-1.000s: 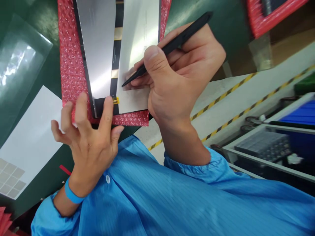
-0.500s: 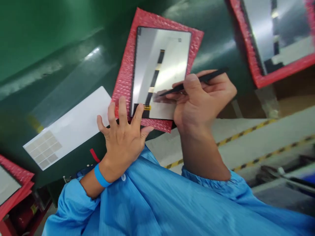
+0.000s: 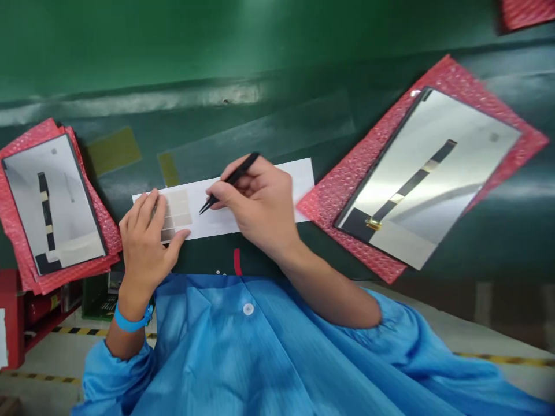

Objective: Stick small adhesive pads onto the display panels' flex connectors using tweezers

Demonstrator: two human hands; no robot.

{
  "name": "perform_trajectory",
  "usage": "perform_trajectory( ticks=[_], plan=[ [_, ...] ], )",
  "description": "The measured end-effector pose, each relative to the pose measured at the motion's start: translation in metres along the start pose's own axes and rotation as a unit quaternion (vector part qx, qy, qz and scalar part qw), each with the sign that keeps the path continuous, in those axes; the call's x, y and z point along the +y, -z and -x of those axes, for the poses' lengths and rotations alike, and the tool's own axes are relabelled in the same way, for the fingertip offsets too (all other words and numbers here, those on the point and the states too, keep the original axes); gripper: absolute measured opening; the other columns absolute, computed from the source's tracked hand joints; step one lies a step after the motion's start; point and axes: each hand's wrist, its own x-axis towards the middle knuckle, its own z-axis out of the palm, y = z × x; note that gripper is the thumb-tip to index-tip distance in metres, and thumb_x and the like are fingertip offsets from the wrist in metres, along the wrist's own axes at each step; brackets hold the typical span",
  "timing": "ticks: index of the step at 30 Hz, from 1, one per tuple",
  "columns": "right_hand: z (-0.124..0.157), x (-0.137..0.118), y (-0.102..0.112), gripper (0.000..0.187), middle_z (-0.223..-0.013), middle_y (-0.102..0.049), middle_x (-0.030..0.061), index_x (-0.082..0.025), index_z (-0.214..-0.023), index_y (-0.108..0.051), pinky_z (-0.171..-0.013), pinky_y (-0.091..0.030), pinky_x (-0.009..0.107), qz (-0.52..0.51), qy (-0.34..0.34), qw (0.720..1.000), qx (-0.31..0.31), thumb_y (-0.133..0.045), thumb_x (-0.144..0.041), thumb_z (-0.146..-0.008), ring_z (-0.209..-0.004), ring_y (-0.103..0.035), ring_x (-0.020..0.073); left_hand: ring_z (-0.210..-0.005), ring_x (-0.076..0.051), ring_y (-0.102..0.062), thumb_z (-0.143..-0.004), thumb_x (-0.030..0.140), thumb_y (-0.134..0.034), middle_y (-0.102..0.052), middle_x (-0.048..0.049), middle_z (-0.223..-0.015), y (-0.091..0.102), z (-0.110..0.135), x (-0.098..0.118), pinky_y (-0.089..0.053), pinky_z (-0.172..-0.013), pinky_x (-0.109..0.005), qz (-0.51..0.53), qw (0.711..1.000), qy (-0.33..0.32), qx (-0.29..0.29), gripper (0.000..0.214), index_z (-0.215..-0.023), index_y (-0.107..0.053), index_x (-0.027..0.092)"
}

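Head view: white sheet (image 3: 300, 173), long and flat, lies slightly aslant on the green desk (image 3: 299, 248), bearing rows of pale grey-beige squares (image 3: 178, 202) toward its left end. Left hand (image 3: 145, 242): fingers laid side by side, thumb apart, partly covering the squares. Right hand (image 3: 266, 208): fingers pinching black tweezers (image 3: 243, 169), 2 fine tips slightly parted over blank white.

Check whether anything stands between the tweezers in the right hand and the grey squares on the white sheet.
Nothing visible does: between the tips of the black tweezers in the right hand and the nearest grey squares lies only bare white sheet. The left hand is at the squares' other side, off that path.
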Motion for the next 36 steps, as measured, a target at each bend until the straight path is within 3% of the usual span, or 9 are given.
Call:
perform_trajectory(
  ticks=[4, 14, 19, 26, 33, 36],
  plan=[
    [-0.002, 0.017, -0.018, 0.033, -0.073, -0.068, -0.0052, -0.024, -0.086, -0.068, -0.056, -0.065, 0.024, 0.016, -0.009, 1.0, -0.025, -0.096, -0.041, -0.082, -0.06, -0.07, 0.0141, -0.155, -0.039, -0.051, -0.101, 0.055, -0.069, -0.056, -0.017, -0.166, -0.006, 0.001, 0.006, -0.039, -0.122, -0.052, 0.009, 1.0, 0.004, -0.006, 0.068, -0.159, -0.056, 0.021],
    [-0.005, 0.017, -0.015, 0.046, -0.073, -0.071, -0.0048, -0.026, -0.085, -0.066, -0.054, -0.064, 0.026, 0.067, -0.015, 0.997, -0.028, -0.097, -0.06, -0.079, -0.063, -0.072, 0.0163, -0.155, -0.038, -0.05, -0.101, 0.054, -0.071, -0.055, -0.0168, -0.167, -0.006, -0.001, 0.008, -0.036, -0.122, -0.051, 0.019, 1.0, -0.003, -0.006, 0.07, -0.16, -0.054, 0.022],
    [-0.009, 0.018, -0.013, 0.041, -0.072, -0.07, -0.0066, -0.025, -0.086, -0.065, -0.054, -0.063, 0.025, 0.077, -0.028, 0.995, -0.063, -0.098, -0.05, -0.081, -0.059, -0.071, 0.0147, -0.156, -0.04, -0.049, -0.1, 0.054, -0.072, -0.054, -0.0171, -0.168, -0.007, -0.001, 0.011, -0.034, -0.124, -0.051, 0.025, 1.0, 0.005, -0.01, 0.07, -0.16, -0.055, 0.021],
    [-0.007, 0.025, -0.018, 0.022, -0.069, -0.067, -0.0071, -0.024, -0.088, -0.063, -0.053, -0.055, 0.024, 0.072, 0.011, 0.994, -0.076, -0.085, -0.025, -0.089, -0.057, -0.067, 0.0128, -0.156, -0.04, -0.049, -0.1, 0.054, -0.073, -0.054, -0.0189, -0.167, -0.005, -0.002, 0.008, -0.036, -0.123, -0.051, 0.006, 1.0, -0.005, -0.011, 0.071, -0.158, -0.056, 0.017],
    [0.0, 0.016, -0.028, 0.039, -0.069, -0.068, -0.0063, -0.023, -0.088, -0.062, -0.057, -0.059, 0.023, -0.064, -0.035, 0.994, -0.085, -0.093, -0.046, -0.085, -0.06, -0.068, 0.0126, -0.152, -0.045, -0.052, -0.101, 0.053, -0.071, -0.056, -0.0205, -0.165, -0.006, -0.007, -0.001, -0.04, -0.12, -0.058, -0.001, 1.0, -0.021, 0.01, 0.066, -0.157, -0.058, 0.019],
    [0.002, 0.002, -0.017, 0.043, -0.072, -0.073, -0.0035, -0.022, -0.089, -0.064, -0.057, -0.063, 0.022, -0.124, -0.03, 0.99, -0.063, -0.097, -0.048, -0.082, -0.062, -0.072, 0.0132, -0.151, -0.048, -0.052, -0.1, 0.052, -0.073, -0.055, -0.0215, -0.165, -0.002, -0.01, -0.004, -0.043, -0.118, -0.062, -0.004, 0.999, -0.032, 0.007, 0.069, -0.159, -0.057, 0.02]
  ],
)
